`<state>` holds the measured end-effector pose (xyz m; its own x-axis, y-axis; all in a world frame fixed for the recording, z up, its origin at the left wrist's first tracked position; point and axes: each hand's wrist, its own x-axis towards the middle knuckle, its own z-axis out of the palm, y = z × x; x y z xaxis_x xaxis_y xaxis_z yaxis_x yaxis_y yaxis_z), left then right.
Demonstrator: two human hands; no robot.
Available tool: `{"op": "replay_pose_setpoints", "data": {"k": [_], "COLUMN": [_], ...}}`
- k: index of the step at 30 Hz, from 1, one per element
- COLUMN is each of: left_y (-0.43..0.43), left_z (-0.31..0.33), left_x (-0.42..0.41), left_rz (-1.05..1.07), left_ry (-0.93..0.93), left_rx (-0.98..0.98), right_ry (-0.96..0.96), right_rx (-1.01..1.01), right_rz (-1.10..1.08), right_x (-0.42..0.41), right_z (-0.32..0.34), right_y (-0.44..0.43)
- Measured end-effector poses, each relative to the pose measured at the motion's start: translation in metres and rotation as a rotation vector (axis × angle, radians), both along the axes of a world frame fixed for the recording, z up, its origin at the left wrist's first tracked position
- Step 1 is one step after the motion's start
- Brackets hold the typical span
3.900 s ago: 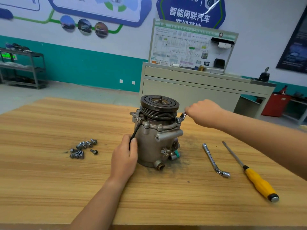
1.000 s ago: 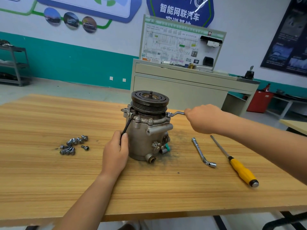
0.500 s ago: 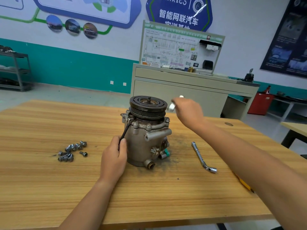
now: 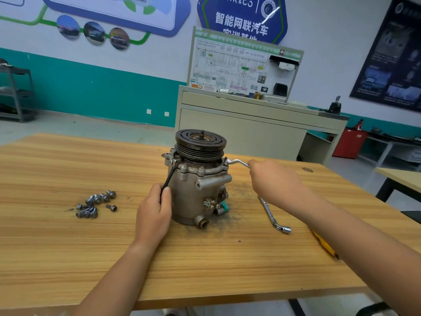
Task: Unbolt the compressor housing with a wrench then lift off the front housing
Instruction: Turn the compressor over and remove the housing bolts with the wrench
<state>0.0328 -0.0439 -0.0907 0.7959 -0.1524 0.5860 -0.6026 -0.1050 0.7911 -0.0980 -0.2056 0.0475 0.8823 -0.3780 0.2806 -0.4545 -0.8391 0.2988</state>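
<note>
Recorded a shift since half a second earlier: right hand (image 4: 273,181) down from beside the top of the pulley (image 4: 201,142) to flange level, with the silver wrench (image 4: 238,161) now engaged at the right edge of the front housing (image 4: 200,171). Found left hand (image 4: 153,215) and compressor (image 4: 191,195) unchanged in position.

Noted wooden table (image 4: 205,270) carrying all work items, with a grey cabinet (image 4: 239,128) well behind it. Located compressor upright near the table's centre, pulley uppermost, front housing seated on the body, bolt heads visible round the flange. Observed dark grime on the table just right of the base.

Confirmed left grip clamped on the handle of a black wrench (image 4: 169,176), tool head at the flange's left side, hand just beside the compressor body. Confirmed right grip clamped on the silver wrench's handle end, right of the compressor.

Logged an L-shaped socket wrench (image 4: 272,215) lying on the table right of the compressor, upper end hidden behind the right wrist. Logged near it a yellow screwdriver (image 4: 324,246) handle, mostly hidden by the same forearm. Logged loose bolts (image 4: 95,204) clustered on the table well left of the compressor.
</note>
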Motion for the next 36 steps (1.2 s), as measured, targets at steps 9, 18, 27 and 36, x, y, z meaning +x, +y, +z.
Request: {"op": "replay_pose_setpoints", "data": {"k": [9,18,27,36], "left_y": [0.000,-0.001,-0.001,-0.002], "left_z": [0.002,0.002,0.001,0.000], "left_x": [-0.004,-0.004,-0.006,-0.003], "left_rz": [0.060,0.044,-0.164,-0.160], "left_ry": [0.008,-0.038,-0.008,-0.024], "left_rx": [-0.026,-0.003,0.072,0.089], "right_ry": [0.205,0.188,-0.129,-0.462], "right_rx": [-0.313,-0.404,-0.197,0.494], "right_rz": [0.046,0.085,0.234,0.266], "right_x": [0.002,0.027,0.079,0.002], "right_z": [0.014,0.026,-0.002,0.000], "right_y": [0.012,-0.024,-0.041,-0.017]}}
